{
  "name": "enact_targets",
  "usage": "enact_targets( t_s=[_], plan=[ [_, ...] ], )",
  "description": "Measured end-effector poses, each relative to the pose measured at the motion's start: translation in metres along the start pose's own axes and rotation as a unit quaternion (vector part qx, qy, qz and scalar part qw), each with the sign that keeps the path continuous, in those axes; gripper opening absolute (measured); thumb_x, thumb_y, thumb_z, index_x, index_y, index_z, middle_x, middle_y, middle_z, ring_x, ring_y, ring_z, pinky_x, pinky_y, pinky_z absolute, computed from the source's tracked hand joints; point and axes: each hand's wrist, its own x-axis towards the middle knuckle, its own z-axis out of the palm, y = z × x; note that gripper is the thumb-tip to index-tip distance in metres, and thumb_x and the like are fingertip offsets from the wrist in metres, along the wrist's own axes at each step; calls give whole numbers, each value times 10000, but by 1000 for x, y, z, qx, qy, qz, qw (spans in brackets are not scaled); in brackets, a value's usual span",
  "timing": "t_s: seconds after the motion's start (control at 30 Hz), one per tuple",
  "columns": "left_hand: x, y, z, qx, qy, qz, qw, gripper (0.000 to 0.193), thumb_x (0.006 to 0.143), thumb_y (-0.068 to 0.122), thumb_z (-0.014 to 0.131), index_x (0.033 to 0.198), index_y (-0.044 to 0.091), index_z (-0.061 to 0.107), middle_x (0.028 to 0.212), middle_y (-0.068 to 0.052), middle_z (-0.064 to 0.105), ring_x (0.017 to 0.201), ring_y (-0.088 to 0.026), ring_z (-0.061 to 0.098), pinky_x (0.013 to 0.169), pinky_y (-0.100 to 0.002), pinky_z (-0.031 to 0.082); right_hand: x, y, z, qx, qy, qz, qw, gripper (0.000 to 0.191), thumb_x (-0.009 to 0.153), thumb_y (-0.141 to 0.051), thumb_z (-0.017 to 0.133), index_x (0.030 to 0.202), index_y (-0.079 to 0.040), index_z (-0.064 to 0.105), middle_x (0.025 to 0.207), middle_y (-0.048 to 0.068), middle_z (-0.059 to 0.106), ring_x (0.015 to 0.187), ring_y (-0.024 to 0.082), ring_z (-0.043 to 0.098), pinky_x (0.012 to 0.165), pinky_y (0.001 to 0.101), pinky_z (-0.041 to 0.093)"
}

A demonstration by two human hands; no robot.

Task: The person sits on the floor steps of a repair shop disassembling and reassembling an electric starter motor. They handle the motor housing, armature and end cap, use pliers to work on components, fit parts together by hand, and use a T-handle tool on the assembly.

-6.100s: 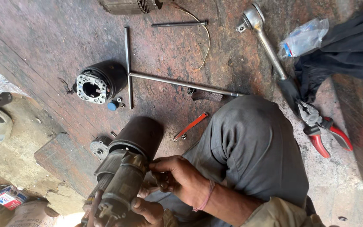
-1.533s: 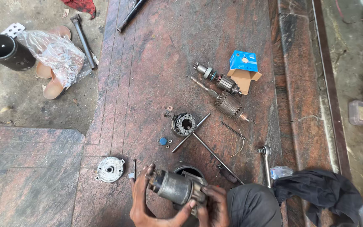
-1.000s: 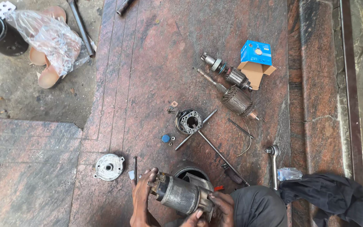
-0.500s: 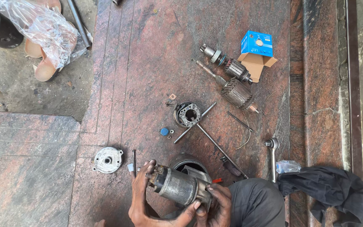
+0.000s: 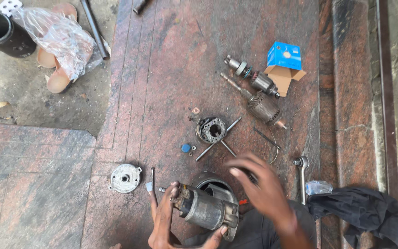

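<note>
Only left hand (image 5: 164, 221) on starter motor (image 5: 207, 211)

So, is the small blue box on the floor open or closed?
Open. The blue box lies beside the armature with its brown cardboard flaps spread outward; what is inside cannot be told.

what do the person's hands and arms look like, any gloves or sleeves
Both hands are bare, with no gloves. The left hand looks smudged with grime, and no ring shows on it. The right hand is motion-blurred, so fine detail is lost; its forearm is bare, with no sleeve, watch or band in view.
</note>
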Motion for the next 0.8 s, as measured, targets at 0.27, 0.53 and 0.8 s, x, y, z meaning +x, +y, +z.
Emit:
enact_targets(
  t_s=[0.27,0.53,0.8],
  plan=[
    [24,-63,2,102,-156,85,979,1151,440,459,939,1389,9,467,1379,-149,627,1279,-272,614,1203,-608,196,95,24,77,-287,-200,-121,929,389,953,-248,626,1334,-196,686,777,159,720,708,374,703,657,517,546],
    [-4,-11,0,16,-10,-46,999,1154,465,590,963,1330,-65,570,1239,-204,703,1232,-365,661,1232,-648,230,95,54,103,-256,-123,-167,944,249,937,-240,662,1143,-113,721,766,111,729,647,335,715,567,468,566],
    [22,23,-9,5,47,-7,999,1086,483,525,935,1331,-48,572,1246,-214,690,1189,-348,680,1171,-568,401,37,16,36,-26,14,-66,997,181,826,-129,808,982,-55,753,889,93,765,750,196,738,651,321,583]
  ],
)
